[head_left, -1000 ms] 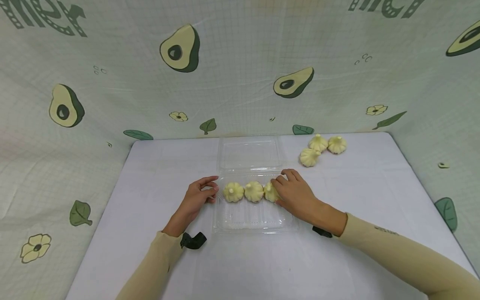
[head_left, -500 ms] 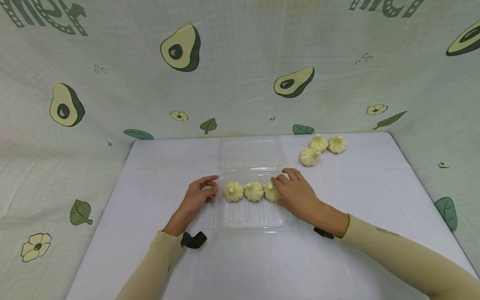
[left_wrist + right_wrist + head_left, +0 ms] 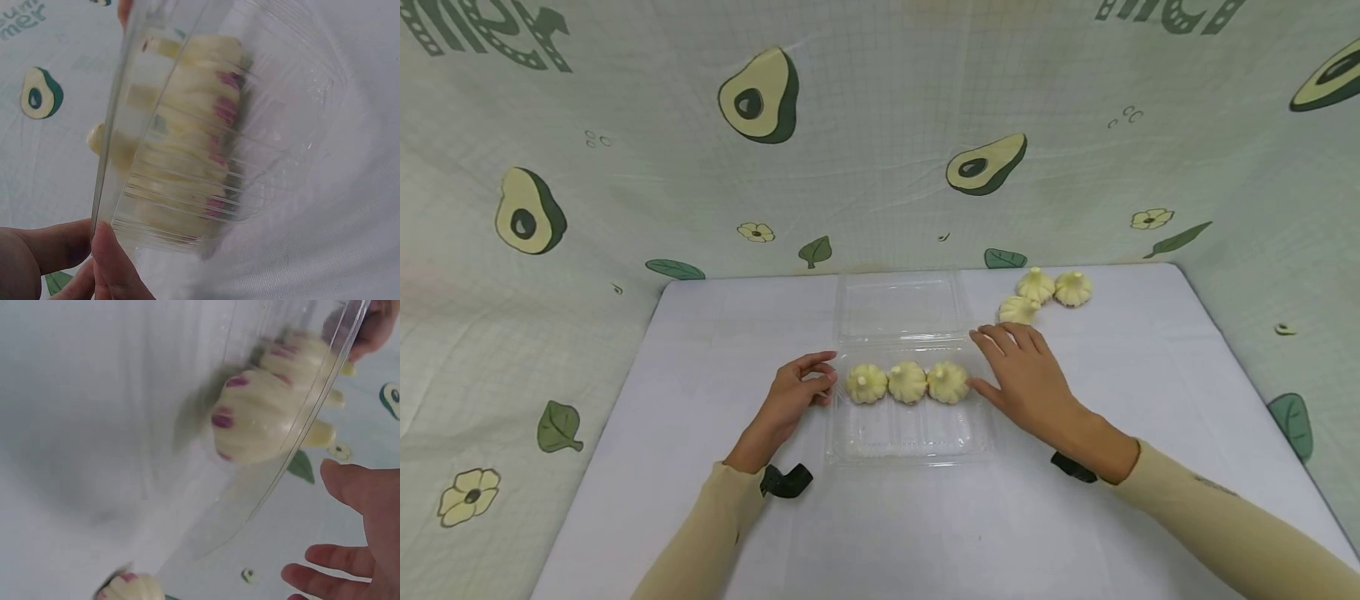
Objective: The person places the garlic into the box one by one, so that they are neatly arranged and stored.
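Three pale garlic bulbs (image 3: 907, 382) sit in a row in the rear half of a clear plastic clamshell container (image 3: 910, 458), whose lid (image 3: 901, 308) lies folded back. My left hand (image 3: 795, 390) pinches the container's left rim between thumb and fingers, which the left wrist view shows close up. Just right of the rightmost bulb (image 3: 948, 382), my right hand (image 3: 1030, 375) hovers at the container's right edge, thumb and fingers spread and nothing held. Through the clear wall in the right wrist view, the bulbs (image 3: 256, 419) show purple patches.
Three more garlic bulbs (image 3: 1036, 286) lie together at the back right of the white-covered table (image 3: 925, 533); the front one is partly behind the right fingers. A fabric backdrop (image 3: 880, 167) printed with avocados rises behind the table and along both sides.
The right hand has let go of the rightmost bulb in the container and moved right and slightly back, fingers spreading. The left hand has kept its place at the rim.
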Demonstrator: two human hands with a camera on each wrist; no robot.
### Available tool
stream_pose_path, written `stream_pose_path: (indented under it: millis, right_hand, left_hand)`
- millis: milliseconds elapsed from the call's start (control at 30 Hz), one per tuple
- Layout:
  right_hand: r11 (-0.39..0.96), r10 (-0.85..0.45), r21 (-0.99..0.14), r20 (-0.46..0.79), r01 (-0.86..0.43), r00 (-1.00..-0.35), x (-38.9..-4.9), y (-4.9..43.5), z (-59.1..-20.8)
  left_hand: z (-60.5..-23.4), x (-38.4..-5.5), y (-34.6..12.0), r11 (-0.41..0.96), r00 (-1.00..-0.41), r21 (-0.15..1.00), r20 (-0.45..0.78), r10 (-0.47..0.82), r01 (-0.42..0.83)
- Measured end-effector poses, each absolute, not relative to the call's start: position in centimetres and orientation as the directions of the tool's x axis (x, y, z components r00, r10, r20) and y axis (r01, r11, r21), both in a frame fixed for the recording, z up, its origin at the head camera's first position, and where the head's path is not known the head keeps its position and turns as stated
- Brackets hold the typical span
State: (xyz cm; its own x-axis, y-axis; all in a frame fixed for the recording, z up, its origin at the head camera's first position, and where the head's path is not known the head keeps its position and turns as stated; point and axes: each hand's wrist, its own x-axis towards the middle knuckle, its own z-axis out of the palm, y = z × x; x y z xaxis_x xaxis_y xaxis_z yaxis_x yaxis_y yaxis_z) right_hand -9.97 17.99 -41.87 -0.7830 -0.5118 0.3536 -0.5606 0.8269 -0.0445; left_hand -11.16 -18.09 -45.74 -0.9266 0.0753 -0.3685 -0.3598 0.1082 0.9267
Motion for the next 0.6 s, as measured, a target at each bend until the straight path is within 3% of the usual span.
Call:
stream_pose_path:
  millis: [600]
  right_hand:
    - [0.927, -0.262, -0.155, 0.382, -0.341, -0.886, -12.7, 23.4, -42.8]
  left_hand:
    - [-45.7, -11.1, -18.1, 0.108, -0.927, 0.927, -0.367, 0.072, -0.359]
